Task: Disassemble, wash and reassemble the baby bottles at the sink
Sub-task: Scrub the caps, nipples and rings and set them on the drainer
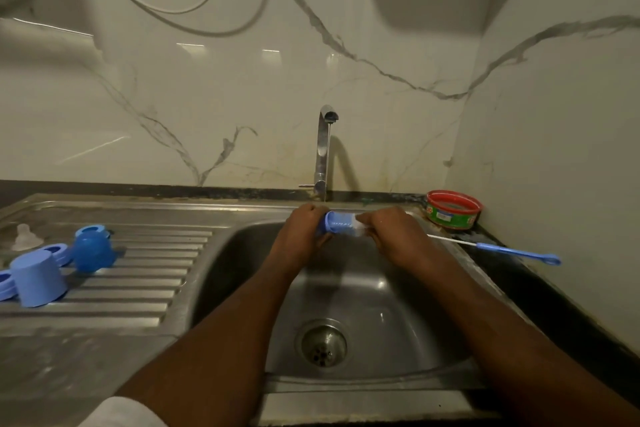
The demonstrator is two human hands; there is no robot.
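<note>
A blue baby bottle [341,224] is held sideways over the sink [242,253], just under the tap [325,149], with the left hand [301,230] clenched around one end and the right hand [388,232] gripping the other, its fingers closed on it. Blue caps [40,282], rings [55,251] and a clear teat [25,236] are laid on the ribbed drainboard [138,274] to the left. A blue-handled thin brush [502,251] is seen on the desk [519,274] to the right, near a red and green tub [453,209] whose label is too blurred to be read.

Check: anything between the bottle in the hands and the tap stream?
Nothing visible. Both the left hand and the right hand hold the bottle sideways over the sink, just below the tap, with open air between spout and bottle.
</note>
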